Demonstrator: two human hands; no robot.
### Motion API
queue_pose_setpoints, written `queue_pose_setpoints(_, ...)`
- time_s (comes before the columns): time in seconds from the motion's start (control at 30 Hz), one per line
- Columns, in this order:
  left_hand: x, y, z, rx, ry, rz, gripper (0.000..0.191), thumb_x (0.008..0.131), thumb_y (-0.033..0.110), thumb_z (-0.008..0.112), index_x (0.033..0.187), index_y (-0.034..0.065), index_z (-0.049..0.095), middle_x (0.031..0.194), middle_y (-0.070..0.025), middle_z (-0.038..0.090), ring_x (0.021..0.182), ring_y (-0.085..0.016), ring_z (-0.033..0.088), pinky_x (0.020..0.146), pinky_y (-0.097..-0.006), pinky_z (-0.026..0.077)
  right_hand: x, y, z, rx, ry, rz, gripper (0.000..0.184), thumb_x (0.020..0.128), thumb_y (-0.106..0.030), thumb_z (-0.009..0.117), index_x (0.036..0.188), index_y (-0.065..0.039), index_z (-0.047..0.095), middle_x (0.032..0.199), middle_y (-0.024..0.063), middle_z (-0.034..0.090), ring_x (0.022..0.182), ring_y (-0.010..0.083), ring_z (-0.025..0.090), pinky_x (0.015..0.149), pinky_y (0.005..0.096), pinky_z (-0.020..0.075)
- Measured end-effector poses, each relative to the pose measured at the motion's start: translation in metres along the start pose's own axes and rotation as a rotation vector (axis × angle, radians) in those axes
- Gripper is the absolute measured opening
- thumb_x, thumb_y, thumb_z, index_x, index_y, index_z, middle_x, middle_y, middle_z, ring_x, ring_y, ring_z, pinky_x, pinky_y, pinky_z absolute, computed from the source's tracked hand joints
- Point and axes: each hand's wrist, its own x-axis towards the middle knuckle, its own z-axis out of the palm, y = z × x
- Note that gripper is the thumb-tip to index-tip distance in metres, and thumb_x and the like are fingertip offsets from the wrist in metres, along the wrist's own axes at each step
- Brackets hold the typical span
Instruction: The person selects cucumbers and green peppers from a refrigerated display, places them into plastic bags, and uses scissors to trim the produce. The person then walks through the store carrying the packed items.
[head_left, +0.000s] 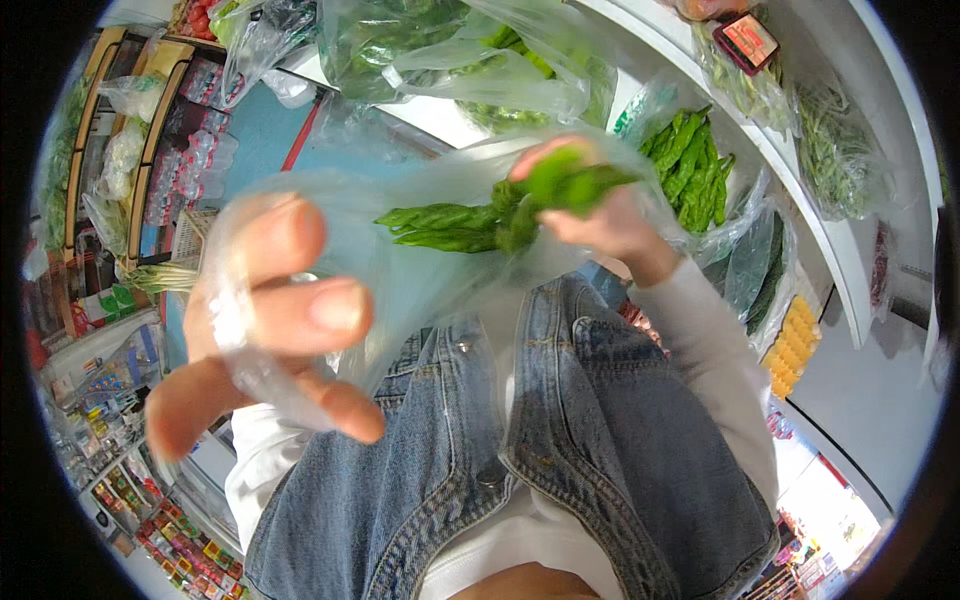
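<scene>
My left hand (277, 292) is close to the camera at the left, its fingers spread and blurred. The rim of a clear plastic bag (337, 195) is stretched across those fingers, so the hand holds the bag wide. Farther right, my right hand (611, 225) grips a bunch of green peppers (574, 184). More long wrinkled green peppers (450, 226) extend left from that bunch, seen against the bag's film. I cannot tell whether the right hand is inside the bag or behind its film.
On white shelving (787, 150) at the right lie loose green peppers (686, 169), bagged greens (840, 150) and a yellow egg tray (791, 349). Bagged vegetables (450, 52) sit at the top. At left stand a wooden-edged rack (154, 150) and bottled water packs (202, 165) beside the blue floor (262, 139).
</scene>
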Motion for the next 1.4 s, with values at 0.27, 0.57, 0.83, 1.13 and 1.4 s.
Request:
queue_pose_setpoints(0.27, -0.017, 0.005, 0.009, 0.033, -0.136, -0.347, 0.094, 0.075, 0.040, 0.071, 0.145, 0.0204, 0.011, 0.112, -0.0197, 0.061, 0.115, -0.042, 0.050, 0.095, -0.0528, 0.037, -0.065, -0.028, -0.103, 0.733, 0.912, -0.174, 0.040, 0.082, -0.021, 0.056, 0.117, -0.006, 0.043, 0.108, 0.0144, 0.055, 0.103, 0.0314, 0.055, 0.093, 0.0464, 0.0429)
queue_pose_setpoints(0.57, -0.048, 0.004, -0.002, 0.239, 0.103, -0.418, 0.098, 0.074, 0.052, 0.068, 0.144, 0.0128, 0.011, 0.113, -0.0196, 0.060, 0.117, -0.040, 0.049, 0.100, -0.0523, 0.034, -0.175, 0.100, -0.213, 0.678, 0.824, 0.938, 0.037, 0.083, -0.026, 0.057, 0.105, 0.004, 0.056, 0.101, 0.0161, 0.063, 0.093, 0.0272, 0.061, 0.085, 0.0415, 0.0489)
queue_pose_setpoints(0.83, -0.037, 0.012, 0.012, 0.262, 0.128, -0.477, 0.098, 0.071, 0.050, 0.072, 0.144, 0.0175, 0.014, 0.118, -0.0219, 0.057, 0.121, -0.040, 0.045, 0.105, -0.0484, 0.030, -0.153, 0.143, -0.321, -0.516, 0.438, 0.781, 0.035, 0.081, -0.018, 0.062, 0.113, -0.006, 0.059, 0.104, 0.0107, 0.064, 0.089, 0.0206, 0.062, 0.080, 0.0297, 0.0474)
queue_pose_setpoints(1.13, -0.035, 0.011, 0.020, 0.217, 0.154, -0.466, 0.101, 0.071, 0.049, 0.072, 0.145, 0.0178, 0.011, 0.118, -0.0264, 0.055, 0.121, -0.040, 0.045, 0.105, -0.0455, 0.030, -0.223, 0.204, -0.290, 0.058, 0.928, 0.882, 0.079, 0.079, -0.041, 0.067, 0.139, -0.007, 0.029, 0.138, 0.0134, 0.038, 0.121, 0.0275, 0.043, 0.094, 0.0439, 0.0405)
queue_pose_setpoints(1.4, -0.012, -0.002, 0.038, 0.115, 0.031, -0.341, 0.098, 0.076, 0.043, 0.069, 0.146, 0.0201, 0.005, 0.122, -0.0197, 0.055, 0.121, -0.040, 0.045, 0.100, -0.0517, 0.034, -0.153, 0.105, -0.225, -0.670, 0.742, 0.755, 0.032, 0.087, -0.023, 0.057, 0.109, 0.000, 0.057, 0.099, 0.0089, 0.062, 0.090, 0.0188, 0.057, 0.083, 0.0324, 0.0443)
